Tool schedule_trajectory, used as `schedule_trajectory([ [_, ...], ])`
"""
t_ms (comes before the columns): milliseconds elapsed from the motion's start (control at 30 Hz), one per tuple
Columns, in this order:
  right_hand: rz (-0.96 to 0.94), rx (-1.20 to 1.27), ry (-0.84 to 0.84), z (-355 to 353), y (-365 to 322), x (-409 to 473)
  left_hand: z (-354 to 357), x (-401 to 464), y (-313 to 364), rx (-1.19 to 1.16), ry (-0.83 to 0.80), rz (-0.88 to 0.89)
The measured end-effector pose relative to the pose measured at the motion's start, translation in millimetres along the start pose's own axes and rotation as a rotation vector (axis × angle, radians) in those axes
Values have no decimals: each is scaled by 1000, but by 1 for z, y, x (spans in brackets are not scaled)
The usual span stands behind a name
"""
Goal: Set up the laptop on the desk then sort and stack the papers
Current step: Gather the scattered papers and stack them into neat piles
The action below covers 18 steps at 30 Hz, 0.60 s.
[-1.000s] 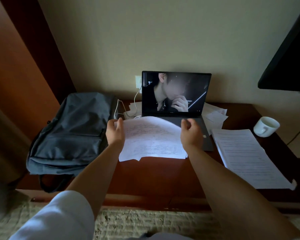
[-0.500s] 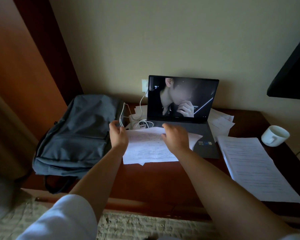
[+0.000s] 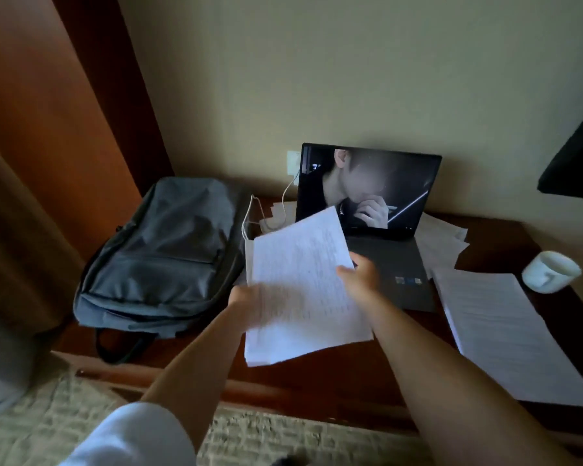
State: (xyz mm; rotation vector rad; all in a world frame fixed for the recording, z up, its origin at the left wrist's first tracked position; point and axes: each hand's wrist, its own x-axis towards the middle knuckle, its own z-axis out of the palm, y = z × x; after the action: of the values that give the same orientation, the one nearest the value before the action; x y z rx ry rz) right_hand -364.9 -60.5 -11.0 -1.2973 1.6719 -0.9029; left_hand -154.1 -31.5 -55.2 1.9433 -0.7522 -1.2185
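An open grey laptop [image 3: 389, 264] stands at the back of the dark wooden desk [image 3: 334, 381], its screen lit. In front of it I hold a sheaf of printed papers [image 3: 300, 280] lifted and tilted, its top corner covering the screen's lower left. My left hand [image 3: 249, 301] grips the sheaf's left edge, blurred by motion. My right hand [image 3: 360, 274] pinches its right edge. A second stack of papers [image 3: 505, 331] lies flat on the desk to the right. More loose sheets [image 3: 445, 240] stick out from behind the laptop.
A grey backpack [image 3: 162, 257] lies on the desk's left end. White cables [image 3: 249, 216] run from a wall socket beside the laptop. A white mug [image 3: 549, 270] lies at the far right. A dark screen [image 3: 576, 163] hangs at upper right.
The sheaf lay flat on the desk; both hands have now lifted it and turned it upright toward me. My right hand slid to its right edge.
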Motion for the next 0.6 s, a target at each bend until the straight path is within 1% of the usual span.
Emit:
schedule_trajectory([
  [67, 36, -103, -12, 9, 23, -3, 4, 2, -14, 7, 10, 5],
  [133, 76, -199, 27, 16, 43, -10, 9, 3, -27, -11, 26, -13],
  [233, 97, -291, 113, 23, 65, -22, 14, 1, -43, -48, 52, -115],
  [300, 77, -338, 131, 25, 73, -25, 16, 3, -50, -64, 70, -147],
  [433, 23, -403, 108, 20, 82, -21, 17, 9, -57, -83, 87, -142],
  [467, 12, -437, 125, 18, 83, -20, 18, 9, -58, -92, 99, -142],
  [533, 3, -495, 210, 14, 84, -18, 19, 7, -56, -46, 104, -118],
  [600, 22, -485, 294, 11, 87, -16, 21, 6, -54, -7, 110, -84],
])
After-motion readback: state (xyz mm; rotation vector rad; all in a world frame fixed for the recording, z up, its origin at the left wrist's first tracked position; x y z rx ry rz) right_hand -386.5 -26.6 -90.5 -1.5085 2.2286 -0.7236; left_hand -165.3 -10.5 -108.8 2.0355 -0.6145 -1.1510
